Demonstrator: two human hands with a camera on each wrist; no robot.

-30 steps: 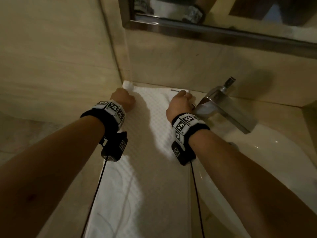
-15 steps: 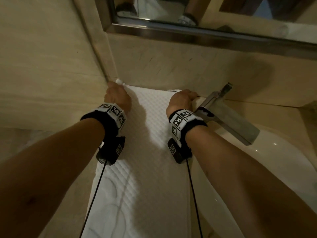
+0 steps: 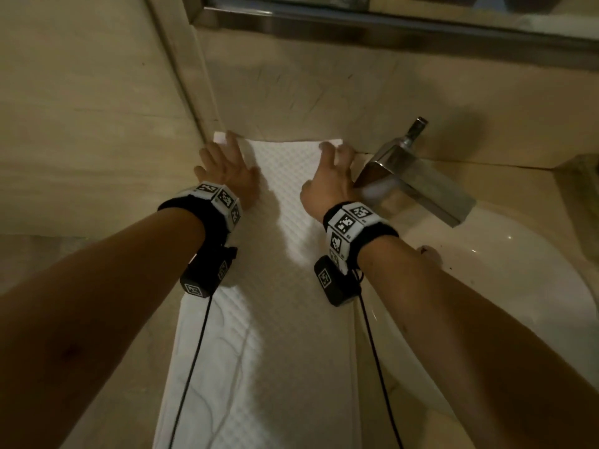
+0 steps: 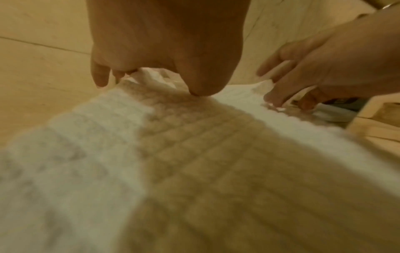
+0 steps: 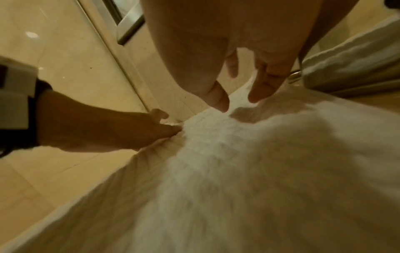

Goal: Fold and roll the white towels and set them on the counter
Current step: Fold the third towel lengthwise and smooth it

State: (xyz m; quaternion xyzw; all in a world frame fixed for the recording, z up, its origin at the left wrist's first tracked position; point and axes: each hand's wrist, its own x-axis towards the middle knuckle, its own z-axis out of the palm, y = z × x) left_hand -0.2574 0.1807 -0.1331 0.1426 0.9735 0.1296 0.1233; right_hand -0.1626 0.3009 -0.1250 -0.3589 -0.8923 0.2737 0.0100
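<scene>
A white waffle-textured towel [image 3: 269,335] lies on the beige counter [image 3: 48,254] as a long narrow strip, running from the near edge to the back wall. My left hand [image 3: 227,166] rests on its far left corner with the fingers stretched out. In the left wrist view the thumb [image 4: 194,89] presses the towel [image 4: 97,145] and the fingers reach past its far edge. My right hand [image 3: 330,170] lies over the far right corner, next to the faucet. In the right wrist view its thumb and fingers [image 5: 238,101] stand apart just above the towel [image 5: 238,154].
A chrome faucet [image 3: 418,183] juts out right beside my right hand, over a white sink basin [image 3: 486,270]. A tiled wall closes the left side and the back. A metal-framed mirror [image 3: 356,24] hangs above. Cables trail from both wrist cameras across the towel.
Both hands were curled on the towel's far corners; now their fingers are stretched out over those corners. The towel's far end lies flat near the back wall.
</scene>
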